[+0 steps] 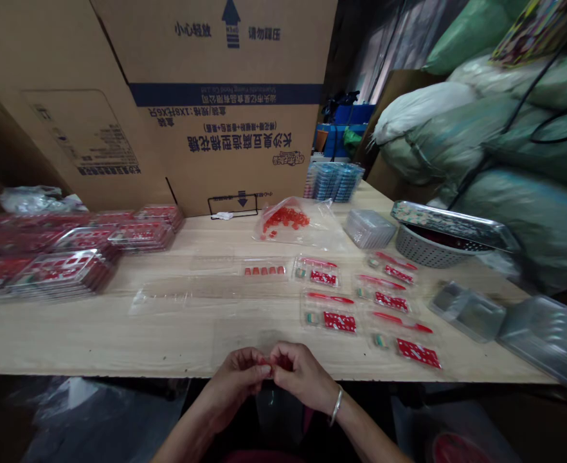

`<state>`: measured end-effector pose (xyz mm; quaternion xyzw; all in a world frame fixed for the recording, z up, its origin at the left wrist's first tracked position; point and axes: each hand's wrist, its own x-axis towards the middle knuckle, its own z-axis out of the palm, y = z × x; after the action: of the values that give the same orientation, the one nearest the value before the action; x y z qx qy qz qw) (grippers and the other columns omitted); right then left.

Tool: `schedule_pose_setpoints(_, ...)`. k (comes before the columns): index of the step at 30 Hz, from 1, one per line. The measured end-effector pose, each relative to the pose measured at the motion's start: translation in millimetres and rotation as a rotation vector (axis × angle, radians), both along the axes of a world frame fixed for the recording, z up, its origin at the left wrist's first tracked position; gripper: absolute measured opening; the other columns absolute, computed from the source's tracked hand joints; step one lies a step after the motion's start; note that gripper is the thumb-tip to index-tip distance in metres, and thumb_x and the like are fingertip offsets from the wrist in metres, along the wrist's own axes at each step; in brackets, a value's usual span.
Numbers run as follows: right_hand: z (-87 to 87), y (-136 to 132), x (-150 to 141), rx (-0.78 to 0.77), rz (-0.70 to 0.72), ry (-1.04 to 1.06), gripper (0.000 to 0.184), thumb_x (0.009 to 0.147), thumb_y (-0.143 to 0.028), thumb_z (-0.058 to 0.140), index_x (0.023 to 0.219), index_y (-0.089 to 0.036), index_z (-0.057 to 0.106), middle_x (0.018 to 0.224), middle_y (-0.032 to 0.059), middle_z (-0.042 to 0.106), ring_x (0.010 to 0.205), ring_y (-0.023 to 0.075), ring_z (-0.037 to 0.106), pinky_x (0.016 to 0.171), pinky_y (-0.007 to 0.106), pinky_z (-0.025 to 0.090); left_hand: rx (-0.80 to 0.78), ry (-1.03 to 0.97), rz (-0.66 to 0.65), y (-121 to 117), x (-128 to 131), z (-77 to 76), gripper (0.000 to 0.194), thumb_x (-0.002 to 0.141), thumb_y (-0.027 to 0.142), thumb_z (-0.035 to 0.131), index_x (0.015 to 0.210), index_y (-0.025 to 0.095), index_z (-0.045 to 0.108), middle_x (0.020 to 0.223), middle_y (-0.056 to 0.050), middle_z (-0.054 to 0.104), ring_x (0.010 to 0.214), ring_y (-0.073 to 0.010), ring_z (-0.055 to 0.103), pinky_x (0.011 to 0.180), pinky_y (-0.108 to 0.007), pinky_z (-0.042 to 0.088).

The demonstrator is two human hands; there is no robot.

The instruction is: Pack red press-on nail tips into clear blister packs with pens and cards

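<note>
My left hand [240, 376] and my right hand [300, 373] meet at the table's front edge, fingertips pinched together. Between them is a small red piece [265, 364], mostly covered by the fingers, so its exact shape cannot be made out. Just beyond lies a clear plastic tray [245, 328]. Farther off, another clear tray holds a row of small red pieces [264, 271]. To the right, several clear trays each carry a red plastic knife [330, 298], a red polka-dot packet [340, 321] and a small green-and-white item [312, 317].
A clear bag of red pieces [288, 218] lies before a big cardboard box [225, 148]. Stacked filled packs [62, 270] stand left. At right are empty clear trays [467, 308], stacked trays [369, 228] and a grey basket [423, 247] with a metal tray [452, 222] on top.
</note>
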<state>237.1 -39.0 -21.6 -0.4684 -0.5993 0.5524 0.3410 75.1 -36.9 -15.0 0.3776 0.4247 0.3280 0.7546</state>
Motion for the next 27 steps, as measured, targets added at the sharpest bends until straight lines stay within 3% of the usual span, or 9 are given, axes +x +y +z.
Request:
schedule_pose_setpoints(2,-2.6,10.0,1.3,0.038,-0.041,-0.032,0.012,0.067,-0.024,0.056,0.061,-0.019,0.048,0.055,-0.0065,0.039,0.053,0.0085,0.032,0.050,0.021,0.025,0.072,0.141,0.031,7.6,2.7,1.9,0.040,0.057,0.047,0.080,0.063,0.015,0.057,0.052,0.006,0.048,0.048,-0.0057,0.038,0.049,-0.019,0.027)
schedule_pose_setpoints(5,-5.9,28.7,2.9,0.047,-0.059,-0.088,0.011,0.070,-0.024,0.056,0.063,-0.018,0.049,0.057,-0.0064,0.041,0.054,0.0085,0.034,0.051,0.020,0.026,0.324,0.332,0.114,22.8,8.4,1.4,0.043,0.061,0.053,0.074,0.056,0.016,0.052,0.050,0.005,0.048,0.048,-0.0072,0.040,0.048,-0.020,0.030)
schedule_pose_setpoints(10,-9.5,57.4,4.2,-0.011,-0.013,-0.228,0.011,0.067,-0.014,0.055,0.058,-0.017,0.051,0.049,-0.0084,0.039,0.050,0.0076,0.033,0.049,0.020,0.024,0.547,0.491,0.165,46.4,12.0,-8.6,0.025,0.062,0.039,0.070,0.069,0.017,0.059,0.055,0.002,0.057,0.050,-0.0117,0.051,0.052,-0.023,0.038)
schedule_pose_setpoints(14,-12.2,70.7,4.1,-0.040,0.005,-0.327,0.016,0.060,-0.007,0.058,0.049,-0.016,0.051,0.044,-0.0084,0.041,0.049,0.0080,0.036,0.049,0.021,0.023,0.720,0.624,0.116,52.1,8.9,-13.1,0.003,0.062,0.020,0.066,0.064,0.019,0.066,0.062,-0.001,0.059,0.063,-0.0167,0.055,0.062,-0.028,0.043)
schedule_pose_setpoints(17,-13.9,73.6,1.6,-0.026,-0.026,-0.368,0.018,0.060,-0.006,0.057,0.046,-0.017,0.051,0.043,-0.0078,0.041,0.049,0.0089,0.038,0.050,0.022,0.024,0.880,0.792,0.015,51.5,6.6,-13.9,0.011,0.071,0.017,0.059,0.068,0.019,0.069,0.073,-0.004,0.059,0.072,-0.0181,0.057,0.069,-0.029,0.046)
schedule_pose_setpoints(21,-19.2,71.7,-3.1,0.024,-0.102,-0.381,0.022,0.061,-0.004,0.053,0.044,-0.018,0.049,0.042,-0.0068,0.041,0.049,0.0098,0.040,0.052,0.023,0.026,1.047,1.070,-0.169,52.1,6.8,-15.8,0.024,0.087,0.018,0.044,0.082,0.019,0.068,0.079,-0.005,0.059,0.074,-0.0173,0.060,0.066,-0.027,0.047)
schedule_pose_setpoints(24,-26.7,67.8,-4.0,0.081,-0.181,-0.347,0.019,0.066,-0.006,0.052,0.051,-0.018,0.050,0.046,-0.0062,0.045,0.051,0.0102,0.043,0.053,0.022,0.030,1.089,1.130,-0.226,54.6,6.8,-18.7,0.024,0.089,0.019,0.045,0.084,0.019,0.068,0.080,-0.004,0.061,0.073,-0.0174,0.061,0.066,-0.027,0.047)
schedule_pose_setpoints(27,-34.7,62.4,-1.2,0.141,-0.275,-0.296,0.020,0.080,-0.019,0.048,0.060,-0.019,0.048,0.051,-0.0053,0.047,0.052,0.0108,0.044,0.053,0.022,0.034,1.159,1.118,-0.299,56.7,2.8,-22.1,0.020,0.089,0.020,0.048,0.085,0.020,0.067,0.081,-0.004,0.063,0.076,-0.0172,0.062,0.069,-0.026,0.047)
